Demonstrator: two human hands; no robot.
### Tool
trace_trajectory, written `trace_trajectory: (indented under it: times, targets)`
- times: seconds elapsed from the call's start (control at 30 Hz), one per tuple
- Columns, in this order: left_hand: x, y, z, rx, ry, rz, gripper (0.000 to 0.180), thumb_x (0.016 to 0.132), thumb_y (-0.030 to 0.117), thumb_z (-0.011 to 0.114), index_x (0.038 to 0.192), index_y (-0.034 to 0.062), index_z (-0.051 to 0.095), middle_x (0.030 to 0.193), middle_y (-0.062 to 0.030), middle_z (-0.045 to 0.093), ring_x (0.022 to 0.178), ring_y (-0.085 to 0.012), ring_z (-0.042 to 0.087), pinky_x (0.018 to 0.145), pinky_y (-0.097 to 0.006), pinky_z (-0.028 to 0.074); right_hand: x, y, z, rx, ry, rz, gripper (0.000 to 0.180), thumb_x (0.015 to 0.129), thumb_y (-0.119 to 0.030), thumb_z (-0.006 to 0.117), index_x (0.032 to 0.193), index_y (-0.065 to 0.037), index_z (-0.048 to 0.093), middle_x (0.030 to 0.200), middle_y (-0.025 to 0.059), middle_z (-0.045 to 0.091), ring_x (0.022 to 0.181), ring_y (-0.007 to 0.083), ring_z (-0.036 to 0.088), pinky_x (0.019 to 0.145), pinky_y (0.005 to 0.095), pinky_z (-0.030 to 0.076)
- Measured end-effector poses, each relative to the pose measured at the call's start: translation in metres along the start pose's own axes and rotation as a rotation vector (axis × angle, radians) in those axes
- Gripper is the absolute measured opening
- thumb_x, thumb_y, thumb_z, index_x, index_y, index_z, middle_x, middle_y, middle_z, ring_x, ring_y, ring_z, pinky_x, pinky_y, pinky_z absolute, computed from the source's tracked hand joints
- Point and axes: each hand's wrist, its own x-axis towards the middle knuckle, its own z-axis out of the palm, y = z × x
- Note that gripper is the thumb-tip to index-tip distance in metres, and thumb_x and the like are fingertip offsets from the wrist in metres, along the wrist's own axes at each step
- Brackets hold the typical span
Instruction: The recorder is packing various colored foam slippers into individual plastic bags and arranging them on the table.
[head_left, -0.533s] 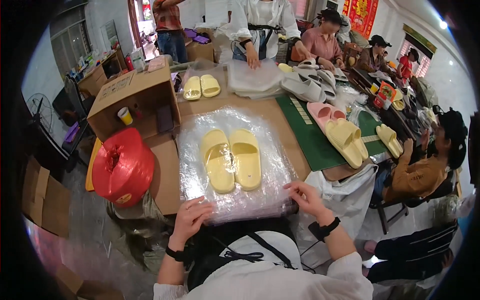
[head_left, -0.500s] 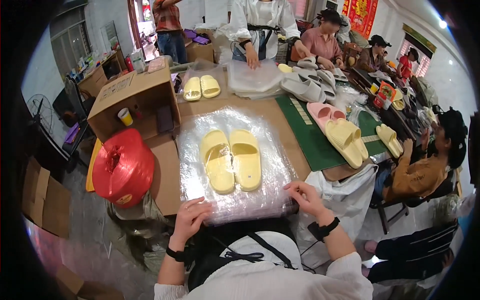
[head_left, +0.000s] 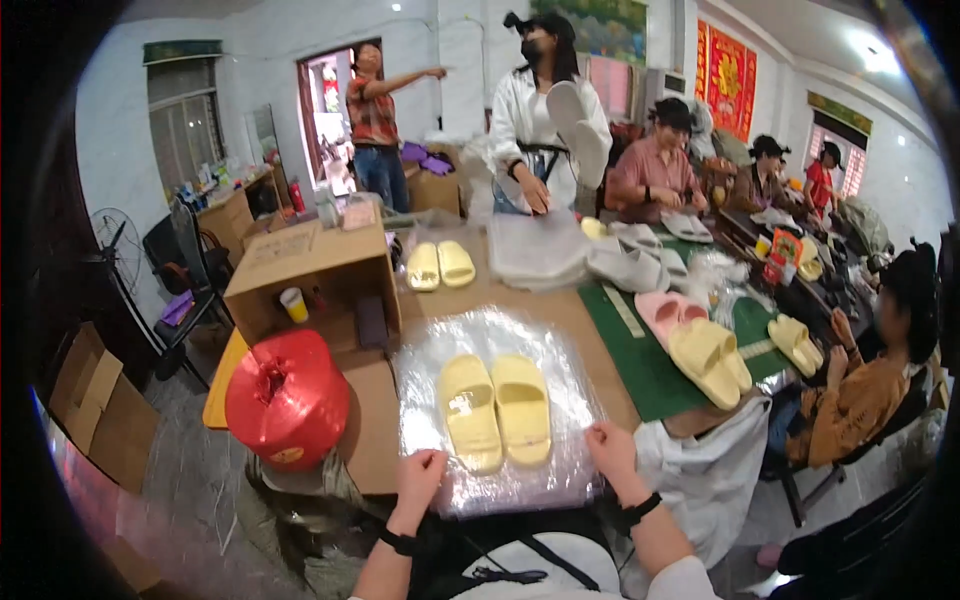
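Observation:
A pair of pale yellow slide slippers (head_left: pixel 497 412) lies side by side on a stack of clear plastic bags (head_left: pixel 425 375) in front of me. Glare across the left slipper suggests film over it; whether both are inside the top bag I cannot tell. My left hand (head_left: pixel 421 476) is closed at the left edge of the plastic near its front corner, fingertips pinched. At the right edge, my right hand (head_left: pixel 611 455) likewise pinches the film.
Left of the bags sit a big red twine roll (head_left: pixel 288 402) and an open cardboard box (head_left: pixel 310 255). Another yellow pair (head_left: pixel 440 265) lies beyond. A green mat (head_left: pixel 640 375) at right bears pink and yellow slippers. Several people work around the tables.
The view has tilted up. My fingers have gone from loosely spread to pinched at the plastic's sides. Across the table, the person in white now holds up light-coloured slippers; another person points sideways.

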Motion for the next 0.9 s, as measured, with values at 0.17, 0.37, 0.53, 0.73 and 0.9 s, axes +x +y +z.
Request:
trace_trajectory:
  times: [0.17, 0.37, 0.53, 0.73, 0.9]
  targets:
    - [-0.004, -0.002, 0.004, 0.089, 0.078, 0.050, 0.029, 0.087, 0.028, 0.068, 0.085, -0.0009, 0.073, 0.061, -0.0091, 0.066, 0.055, -0.0164, 0.064, 0.053, -0.032, 0.048, -0.013, -0.042, -0.007, -0.093, 0.117, -0.110, 0.027, 0.083, -0.021, 0.070, 0.106, -0.008, 0.066, 0.104, 0.0180, 0.067, 0.096, 0.0374, 0.063, 0.078, 0.0465, 0.049]
    - [-0.002, 0.006, 0.008, 0.083, 0.076, 0.054, 0.028, 0.086, 0.027, 0.068, 0.086, -0.0005, 0.073, 0.061, -0.0093, 0.067, 0.053, -0.0168, 0.063, 0.053, -0.033, 0.048, -0.044, -0.115, 0.018, -0.027, -0.157, -0.750, 0.050, 0.088, -0.020, 0.065, 0.135, -0.008, 0.053, 0.142, 0.0155, 0.049, 0.134, 0.0375, 0.044, 0.111, 0.0507, 0.034]
    - [-0.002, 0.003, 0.004, -0.017, 0.047, -0.017, 0.028, 0.087, 0.026, 0.070, 0.081, -0.0015, 0.073, 0.059, -0.0095, 0.065, 0.053, -0.0162, 0.061, 0.054, -0.032, 0.048, -0.054, -0.115, 0.064, -0.251, -0.264, -0.904, 0.052, 0.100, -0.040, 0.050, 0.144, -0.012, 0.048, 0.149, 0.0109, 0.046, 0.140, 0.0321, 0.039, 0.116, 0.0512, 0.028]
    - [-0.024, 0.055, 0.006, 0.489, 0.266, 0.411, 0.034, 0.088, 0.019, 0.065, 0.116, 0.0010, 0.063, 0.106, -0.0180, 0.065, 0.097, -0.0326, 0.062, 0.085, -0.044, 0.050, -0.050, -0.105, 0.067, -0.253, -0.291, -0.848, 0.051, 0.100, -0.039, 0.048, 0.143, -0.011, 0.048, 0.151, 0.0089, 0.045, 0.140, 0.0316, 0.040, 0.116, 0.0535, 0.027]
    - [-0.027, 0.049, 0.032, 0.546, -0.036, 0.717, 0.052, 0.093, 0.023, 0.059, 0.139, -0.0006, 0.048, 0.149, -0.0231, 0.041, 0.140, -0.0413, 0.036, 0.114, -0.050, 0.031, -0.051, -0.104, 0.068, -0.292, -0.339, -0.859, 0.051, 0.098, -0.031, 0.049, 0.144, -0.009, 0.046, 0.151, 0.0099, 0.044, 0.141, 0.0319, 0.038, 0.116, 0.0527, 0.027]
